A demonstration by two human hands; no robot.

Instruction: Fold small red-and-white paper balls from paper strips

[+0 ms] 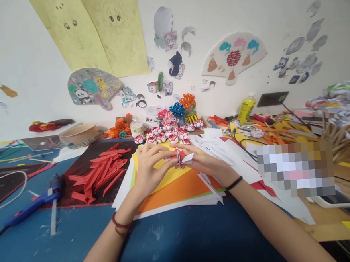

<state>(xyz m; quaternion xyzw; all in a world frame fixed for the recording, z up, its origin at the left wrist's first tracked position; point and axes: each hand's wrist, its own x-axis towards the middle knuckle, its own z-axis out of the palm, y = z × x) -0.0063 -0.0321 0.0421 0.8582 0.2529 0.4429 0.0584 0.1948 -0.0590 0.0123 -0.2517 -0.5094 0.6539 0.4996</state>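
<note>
Both hands meet over a stack of yellow, orange and white paper (167,195). Between them is a small red and white folded paper piece (181,157). My left hand (151,164) pinches its left side with thumb and fingers. My right hand (202,161) holds it from the right, its fingers partly behind the piece. Just beyond the hands stand several red and white paper flowers (173,137). Left of the stack, a pile of red folded strips (101,174) lies on a dark mat (71,194).
A blue glue gun (39,204) rests at the left with its cord. White sheets (233,159), yellow and red scraps cover the right side. At the back are a round bowl (81,133), a yellow bottle (247,108) and bright flower bunches (177,109).
</note>
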